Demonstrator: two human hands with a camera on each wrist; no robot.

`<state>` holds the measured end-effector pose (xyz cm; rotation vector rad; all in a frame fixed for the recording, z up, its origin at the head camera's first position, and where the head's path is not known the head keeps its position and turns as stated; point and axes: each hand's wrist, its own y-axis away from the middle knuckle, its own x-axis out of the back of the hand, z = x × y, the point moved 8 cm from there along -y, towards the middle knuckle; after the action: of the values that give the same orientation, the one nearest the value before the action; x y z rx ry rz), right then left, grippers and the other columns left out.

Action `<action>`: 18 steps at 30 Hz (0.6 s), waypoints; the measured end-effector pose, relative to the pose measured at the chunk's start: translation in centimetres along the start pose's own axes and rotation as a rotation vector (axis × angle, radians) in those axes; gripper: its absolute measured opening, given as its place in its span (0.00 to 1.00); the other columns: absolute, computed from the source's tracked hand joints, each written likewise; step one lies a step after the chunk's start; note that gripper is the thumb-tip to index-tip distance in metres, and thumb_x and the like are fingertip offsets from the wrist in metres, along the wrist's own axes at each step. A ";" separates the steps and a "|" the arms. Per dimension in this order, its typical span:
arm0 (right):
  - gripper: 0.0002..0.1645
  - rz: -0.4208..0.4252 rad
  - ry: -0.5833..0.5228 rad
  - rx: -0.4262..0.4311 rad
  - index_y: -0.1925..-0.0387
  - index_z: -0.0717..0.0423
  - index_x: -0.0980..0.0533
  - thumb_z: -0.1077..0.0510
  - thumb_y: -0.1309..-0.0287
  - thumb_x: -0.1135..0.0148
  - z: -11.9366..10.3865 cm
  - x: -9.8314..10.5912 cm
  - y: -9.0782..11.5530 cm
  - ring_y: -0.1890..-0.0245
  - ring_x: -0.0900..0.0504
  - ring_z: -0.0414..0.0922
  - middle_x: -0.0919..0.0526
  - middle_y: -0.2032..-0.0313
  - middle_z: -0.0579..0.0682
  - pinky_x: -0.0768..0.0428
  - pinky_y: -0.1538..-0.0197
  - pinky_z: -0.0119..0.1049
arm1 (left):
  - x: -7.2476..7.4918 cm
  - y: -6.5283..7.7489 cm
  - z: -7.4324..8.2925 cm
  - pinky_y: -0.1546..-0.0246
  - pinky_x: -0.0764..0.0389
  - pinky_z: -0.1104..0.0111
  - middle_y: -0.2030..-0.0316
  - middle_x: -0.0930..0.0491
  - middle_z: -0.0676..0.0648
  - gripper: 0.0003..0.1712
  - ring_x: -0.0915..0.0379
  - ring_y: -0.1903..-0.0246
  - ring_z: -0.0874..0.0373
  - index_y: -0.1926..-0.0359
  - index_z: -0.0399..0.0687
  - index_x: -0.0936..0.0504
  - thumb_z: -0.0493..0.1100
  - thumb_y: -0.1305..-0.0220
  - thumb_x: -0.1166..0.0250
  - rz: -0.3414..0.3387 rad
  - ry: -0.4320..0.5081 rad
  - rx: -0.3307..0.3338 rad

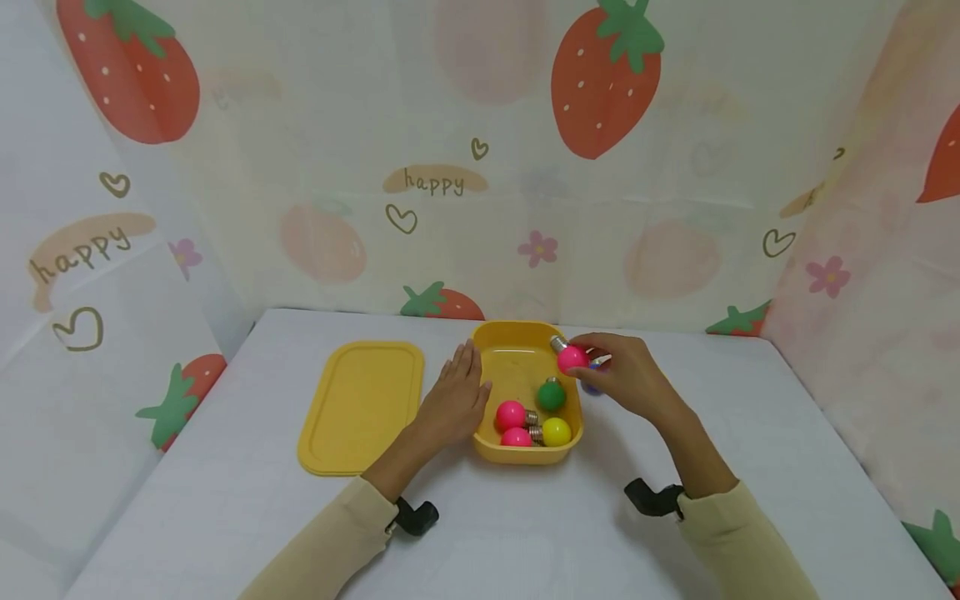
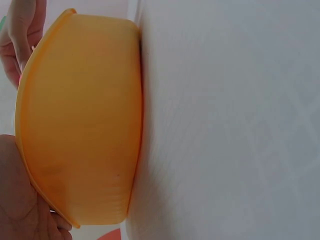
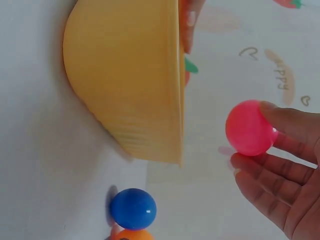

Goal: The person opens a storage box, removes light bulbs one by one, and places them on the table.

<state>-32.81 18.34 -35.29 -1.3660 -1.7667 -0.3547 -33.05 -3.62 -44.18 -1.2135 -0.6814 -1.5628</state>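
Observation:
My right hand point(image 1: 626, 371) pinches a pink light bulb point(image 1: 572, 360) between thumb and fingertips, above the right rim of a yellow plastic box point(image 1: 517, 333). The bulb's metal screw base points up and left in the head view; its round pink end faces the right wrist view. My left hand point(image 1: 453, 400) rests against the box's left rim with its fingers straight. Inside the box lie a green bulb point(image 1: 551, 395), a yellow bulb point(image 1: 557, 432) and two pink bulbs point(image 1: 511, 415).
A flat yellow lid point(image 1: 362, 408) lies on the white table left of the box. Beyond the box's right side, a blue bulb point(image 3: 133, 209) and an orange bulb point(image 3: 134, 235) sit on the table, mostly hidden by my right hand in the head view.

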 end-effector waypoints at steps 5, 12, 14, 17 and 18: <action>0.25 0.028 0.010 0.007 0.44 0.59 0.19 0.60 0.43 0.25 0.3 0.6 0.9 0.54 0.16 0.51 0.13 0.54 0.53 0.13 0.53 0.45 | 0.0 -0.1 0.0 0.23 0.58 0.54 0.20 0.59 0.37 0.38 0.67 0.20 0.45 0.22 0.30 0.54 0.50 0.19 0.55 -0.003 -0.004 0.001; 0.26 0.052 0.001 -0.019 0.41 0.59 0.20 0.59 0.42 0.25 1.8 1.2 1.9 0.54 0.16 0.51 0.14 0.52 0.55 0.13 0.54 0.44 | 0.0 -0.2 -0.1 0.23 0.59 0.55 0.20 0.60 0.37 0.38 0.67 0.20 0.46 0.22 0.31 0.55 0.50 0.19 0.56 -0.011 -0.012 0.007; 0.27 0.052 -0.006 -0.032 0.41 0.59 0.20 0.60 0.42 0.26 2.3 1.3 2.0 0.55 0.15 0.51 0.14 0.51 0.56 0.13 0.56 0.42 | 0.0 -0.2 0.0 0.23 0.59 0.55 0.20 0.60 0.37 0.38 0.68 0.20 0.46 0.22 0.31 0.55 0.50 0.19 0.56 -0.017 -0.006 0.011; 0.26 0.053 -0.021 -0.048 0.40 0.60 0.21 0.61 0.41 0.27 2.9 1.6 2.2 0.58 0.14 0.52 0.14 0.50 0.57 0.13 0.59 0.39 | -0.2 -0.2 -0.1 0.23 0.59 0.55 0.20 0.60 0.37 0.38 0.68 0.20 0.46 0.21 0.31 0.55 0.51 0.19 0.56 -0.021 -0.007 0.014; 0.26 0.057 -0.026 -0.051 0.40 0.60 0.21 0.61 0.41 0.27 3.0 1.8 2.3 0.59 0.14 0.53 0.14 0.50 0.58 0.13 0.60 0.38 | -0.2 -0.2 -0.1 0.23 0.59 0.55 0.20 0.60 0.37 0.38 0.68 0.20 0.46 0.21 0.31 0.55 0.51 0.19 0.57 -0.022 -0.011 0.014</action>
<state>-32.18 22.32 -36.37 -1.4598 -1.7466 -0.3541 -33.23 -3.57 -44.38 -1.2084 -0.7139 -1.5676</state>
